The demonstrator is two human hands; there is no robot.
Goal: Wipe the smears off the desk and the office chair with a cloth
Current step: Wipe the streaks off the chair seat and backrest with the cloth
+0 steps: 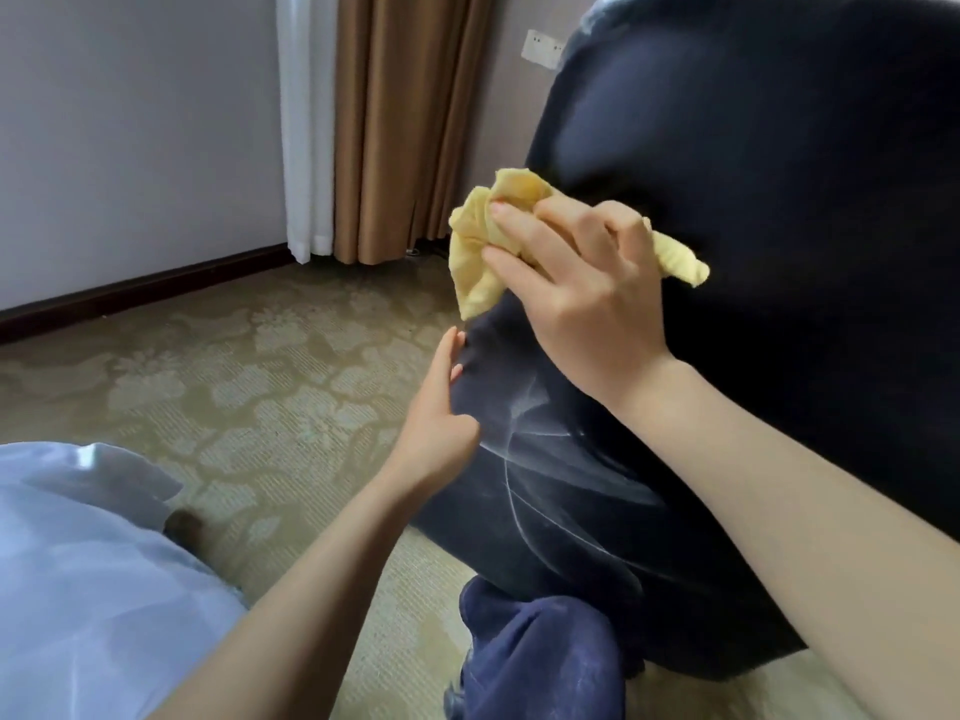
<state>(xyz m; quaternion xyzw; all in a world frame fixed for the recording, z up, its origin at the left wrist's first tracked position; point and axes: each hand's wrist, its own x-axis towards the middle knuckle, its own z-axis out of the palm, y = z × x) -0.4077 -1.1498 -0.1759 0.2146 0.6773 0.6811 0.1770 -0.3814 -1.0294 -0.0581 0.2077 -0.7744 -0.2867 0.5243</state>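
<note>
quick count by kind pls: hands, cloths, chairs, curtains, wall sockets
hands: 2 (left hand touching the chair's edge, right hand gripping the cloth)
cloths: 1 (yellow cloth)
chairs: 1 (dark chair)
curtains: 2 (white curtain, tan curtain)
wall sockets: 1 (wall socket)
total: 7

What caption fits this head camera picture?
Cleaning time: right hand holds yellow cloth against dark chair; left hand touches its edge.
</note>
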